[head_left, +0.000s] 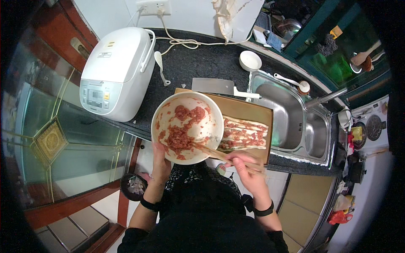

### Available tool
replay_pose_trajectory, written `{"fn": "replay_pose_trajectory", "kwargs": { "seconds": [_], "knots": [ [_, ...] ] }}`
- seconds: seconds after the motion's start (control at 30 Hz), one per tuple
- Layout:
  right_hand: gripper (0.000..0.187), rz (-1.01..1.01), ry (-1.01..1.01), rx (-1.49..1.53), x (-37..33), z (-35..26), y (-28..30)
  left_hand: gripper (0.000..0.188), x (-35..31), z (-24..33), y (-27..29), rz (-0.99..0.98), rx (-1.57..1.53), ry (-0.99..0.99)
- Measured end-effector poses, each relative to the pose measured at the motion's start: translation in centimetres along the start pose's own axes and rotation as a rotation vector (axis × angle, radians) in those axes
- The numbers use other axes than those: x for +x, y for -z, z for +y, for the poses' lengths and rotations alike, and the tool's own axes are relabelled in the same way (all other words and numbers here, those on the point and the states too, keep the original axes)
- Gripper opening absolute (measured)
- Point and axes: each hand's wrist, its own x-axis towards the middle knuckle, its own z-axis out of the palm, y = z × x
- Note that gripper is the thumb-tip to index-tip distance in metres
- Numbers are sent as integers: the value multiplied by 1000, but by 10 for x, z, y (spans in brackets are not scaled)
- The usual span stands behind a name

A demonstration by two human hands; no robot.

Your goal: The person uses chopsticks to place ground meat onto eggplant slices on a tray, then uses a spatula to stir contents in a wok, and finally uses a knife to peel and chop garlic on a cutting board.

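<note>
My left hand grips the near left side of a white bowl, tilted toward me above the counter's front edge. Reddish minced meat lies in clumps inside it, with smears up the wall. My right hand is closed around a pair of wooden chopsticks, whose tips reach into the meat. Just right of the bowl, pale long strips spread with the same red mince lie side by side on a brown cutting board. The bowl hides the board's left part.
Behind the board lies a cleaver with a white handle. A white rice cooker stands at the left, beside a white ladle. A small white bowl sits near the steel double sink on the right. A dark bin stands below left.
</note>
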Motion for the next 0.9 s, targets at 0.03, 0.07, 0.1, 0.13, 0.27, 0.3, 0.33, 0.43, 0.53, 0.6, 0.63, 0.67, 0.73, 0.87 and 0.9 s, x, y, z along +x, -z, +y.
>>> {"fn": "replay_pose_trajectory", "kwargs": {
  "seconds": [0.03,0.07,0.1,0.13,0.27,0.3,0.33,0.43,0.53,0.6,0.63,0.67,0.73,0.87,0.9],
  "knots": [
    [22,-15,27,-21,-1,-3,-2,70,0,0,-2,-23,-5,1],
    [20,-30,54,-42,-2,-5,-3,70,0,0,-3,8,38,24],
    [20,-32,27,16,-3,-6,-6,70,1,0,-4,4,47,15],
    [21,-38,3,8,-4,-7,-8,70,2,-1,-5,-21,33,-11],
    [25,-47,-60,98,-8,-9,-11,70,4,-4,-4,-11,50,41],
    [26,-44,-74,150,-9,-9,-11,70,4,-5,-5,-14,42,47],
    [28,-53,-64,148,-9,-8,-12,70,4,-6,-5,-38,15,40],
    [33,-35,-78,195,-9,-3,-14,66,4,-8,-8,-43,-23,40],
    [36,32,-175,319,-6,5,-18,62,6,-8,-10,-10,60,48],
    [40,68,-262,420,-4,12,-16,60,6,-8,-11,-8,68,60],
    [46,79,-272,447,-4,15,-15,58,5,-9,-11,0,63,72],
    [46,104,-307,466,-2,20,-14,58,5,-9,-12,-2,61,72],
    [48,163,-360,521,1,31,-11,57,7,-8,-14,-11,28,76],
    [46,243,-606,700,7,55,-1,56,12,-4,-21,13,63,71],
    [43,245,-669,749,8,59,5,57,13,-3,-23,41,55,94]
  ]
}}
